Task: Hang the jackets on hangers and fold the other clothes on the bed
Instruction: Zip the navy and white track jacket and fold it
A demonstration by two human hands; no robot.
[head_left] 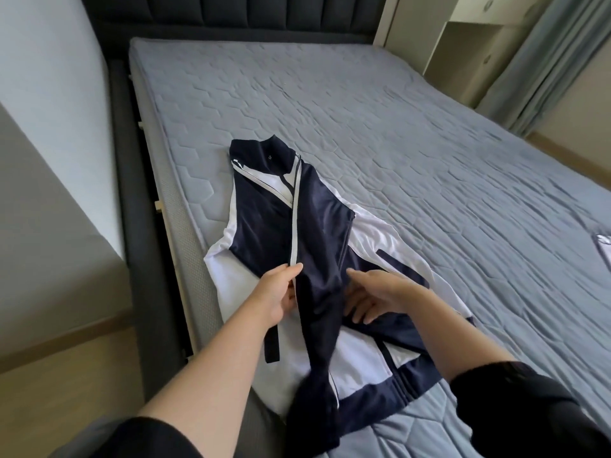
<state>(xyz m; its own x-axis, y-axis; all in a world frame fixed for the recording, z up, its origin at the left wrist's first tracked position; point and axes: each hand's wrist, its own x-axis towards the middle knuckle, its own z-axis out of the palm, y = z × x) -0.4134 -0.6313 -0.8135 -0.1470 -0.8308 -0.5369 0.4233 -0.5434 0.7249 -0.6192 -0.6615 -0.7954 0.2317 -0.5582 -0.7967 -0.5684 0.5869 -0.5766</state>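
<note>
We start with the bed (429, 127), its quilted blue-grey top taking up most of the view, and on its near left part lies the navy-and-white jacket (317, 209), collar away from us, front open, hem bunched towards the mattress edge. Our left hand (277, 292) pinches the white-trimmed zip edge (295, 206) between thumb and fingers, lifting that front panel a little; our right hand (380, 295) lies flat with straight fingers on the dark cloth just beside it, gripping nothing. The main risk, as we judge it, is the fabric itself: it looks smooth and slippery, and the low end already sits near the edge of the bed, so a pull on one panel alone could drag the whole garment off onto the floor. Held by a thin pinch, the zip edge could also slip free, or the fronts could cross and twist rather than line up. No hanger shows in view, so we might end up folding what should be hung. Smallest worry: the pale garment (600, 249) at the far right edge, barely in view and easy to forget
</note>
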